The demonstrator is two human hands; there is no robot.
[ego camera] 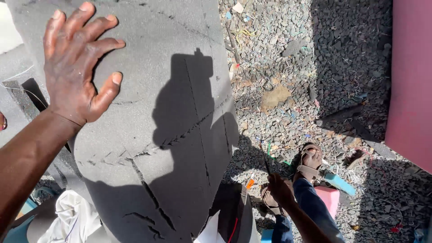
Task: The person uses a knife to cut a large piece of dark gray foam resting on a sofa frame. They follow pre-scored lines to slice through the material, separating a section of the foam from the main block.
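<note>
Left hand [78,67]: flat, fingers spread wide, pressing on the big grey foam sheet [180,135].
Right hand [280,189]: low down, closed around a thin dark tool [265,163].
Foam sheet: in front, cut and cracked.
Ground [288,67]: grey scraps.
Foot: in a sandal [309,163].

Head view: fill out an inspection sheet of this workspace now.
Surface: gravel ground strewn with small scraps.
Job's things: large grey foam sheet, scored and cracked near its lower edge.
Clutter: pink foam block, blue foam strip, white cloth.
Hands: left hand spread flat on the sheet; right hand low, gripping a thin dark tool.
Cables: nothing seen.
Surroundings: big pink panel at right; sandalled foot.
</note>
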